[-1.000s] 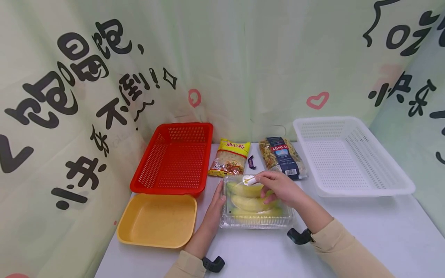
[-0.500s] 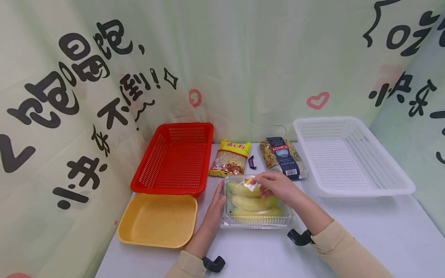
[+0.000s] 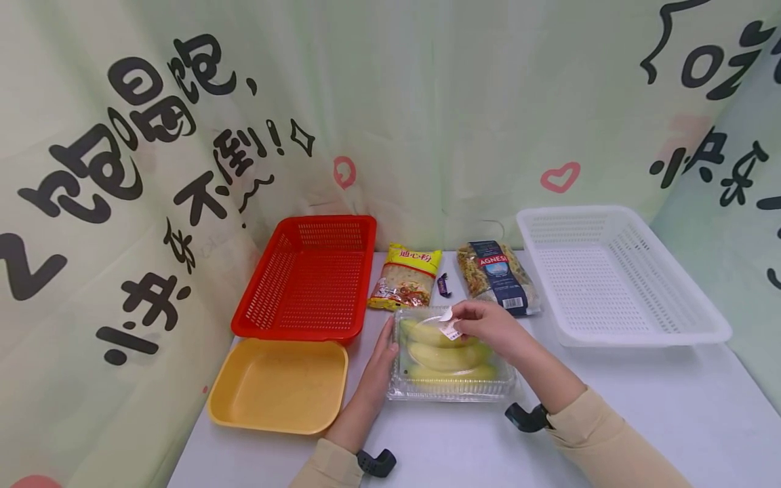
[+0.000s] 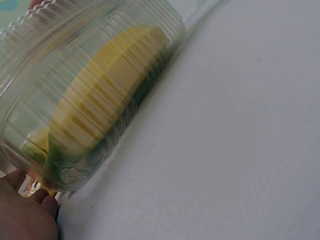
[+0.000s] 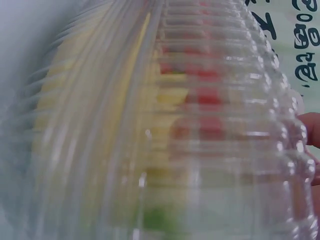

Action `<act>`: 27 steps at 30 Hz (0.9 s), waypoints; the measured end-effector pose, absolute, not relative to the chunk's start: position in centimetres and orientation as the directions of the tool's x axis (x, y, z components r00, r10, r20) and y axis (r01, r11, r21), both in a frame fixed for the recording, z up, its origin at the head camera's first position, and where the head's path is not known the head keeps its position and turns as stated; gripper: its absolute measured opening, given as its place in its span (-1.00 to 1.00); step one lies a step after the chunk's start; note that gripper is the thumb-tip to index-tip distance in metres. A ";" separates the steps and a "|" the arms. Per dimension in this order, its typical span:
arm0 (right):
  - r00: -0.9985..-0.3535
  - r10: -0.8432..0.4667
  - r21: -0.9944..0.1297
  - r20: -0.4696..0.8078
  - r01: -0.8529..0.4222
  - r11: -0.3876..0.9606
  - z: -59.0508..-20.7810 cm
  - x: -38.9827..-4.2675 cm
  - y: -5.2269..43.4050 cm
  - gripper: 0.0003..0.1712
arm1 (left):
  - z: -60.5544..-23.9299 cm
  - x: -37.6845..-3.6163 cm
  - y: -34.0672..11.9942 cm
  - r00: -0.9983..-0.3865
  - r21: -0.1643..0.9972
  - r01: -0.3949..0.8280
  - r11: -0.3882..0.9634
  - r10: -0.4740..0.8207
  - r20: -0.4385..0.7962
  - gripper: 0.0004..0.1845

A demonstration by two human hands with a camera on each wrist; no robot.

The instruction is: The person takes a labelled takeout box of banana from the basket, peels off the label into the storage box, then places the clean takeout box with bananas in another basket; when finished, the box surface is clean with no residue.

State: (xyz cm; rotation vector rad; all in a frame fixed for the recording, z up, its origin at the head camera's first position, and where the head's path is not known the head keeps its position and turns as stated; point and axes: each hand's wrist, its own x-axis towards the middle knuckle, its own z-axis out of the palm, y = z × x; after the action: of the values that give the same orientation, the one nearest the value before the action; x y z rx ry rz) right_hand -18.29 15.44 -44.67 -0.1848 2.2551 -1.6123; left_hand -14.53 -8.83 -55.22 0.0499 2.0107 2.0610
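The right hand [image 3: 491, 327] is lying over the far right part of a clear plastic box [image 3: 451, 388], with its fingers curled and its fingertips pinching a small white sticker [image 3: 449, 330] at the box's lid. The sticker is sitting at the tips of this hand, above the far edge of the box.

The left hand [image 3: 382, 354] is pressing flat against the left wall of the same box, fingers straight and gripping nothing. In the left wrist view the fingertips [image 4: 35, 192] are touching the ribbed end of the box [image 4: 90, 95].

One box is on the table [image 3: 641, 407], at the middle of the near half, between the two hands. It is holding three bananas [image 3: 436, 357] lying side by side; the right wrist view is showing only blurred yellow through the ribbed plastic [image 5: 165, 130].

Count of the other items: two baskets, one dish, two packets, one small wrapped piece.

- One yellow dish [image 3: 277, 386] is sitting just left of the left hand.
- One red basket [image 3: 305, 281] is standing behind the dish.
- One yellow noodle packet [image 3: 405, 278] and one dark pasta packet [image 3: 497, 274] are lying beyond the box, near the right hand.
- One small dark candy [image 3: 443, 285] is lying between the two packets.
- One white basket [image 3: 616, 274] is standing at the far right, apart from the hands.
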 end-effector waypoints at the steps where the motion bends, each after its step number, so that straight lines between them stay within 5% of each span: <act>1: -0.927 -0.307 -0.933 -0.215 0.102 0.345 -44.7 -18.3 15.4 -0.72 | -55.3 -14.5 -8.9 -0.964 0.986 -0.167 -0.007 0.209 -0.162 -0.42; 20: -0.918 -0.341 -0.908 -0.204 0.047 0.416 -44.6 -18.1 15.4 -0.55 | -54.2 -14.4 -8.7 -0.965 0.976 -0.217 0.006 0.147 -0.215 -0.40; 27: -0.920 -0.331 -0.900 -0.210 0.049 0.433 -44.7 -18.0 15.4 -0.54 | -52.8 -13.6 -8.7 -0.987 0.980 -0.132 0.149 0.077 -0.145 -0.39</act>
State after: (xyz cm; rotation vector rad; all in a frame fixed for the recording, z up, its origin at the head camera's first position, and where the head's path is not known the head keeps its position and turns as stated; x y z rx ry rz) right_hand -18.04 15.38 -44.73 -0.2408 2.3357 -1.4843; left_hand -13.56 -8.69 -52.82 -0.0548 2.2548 1.9498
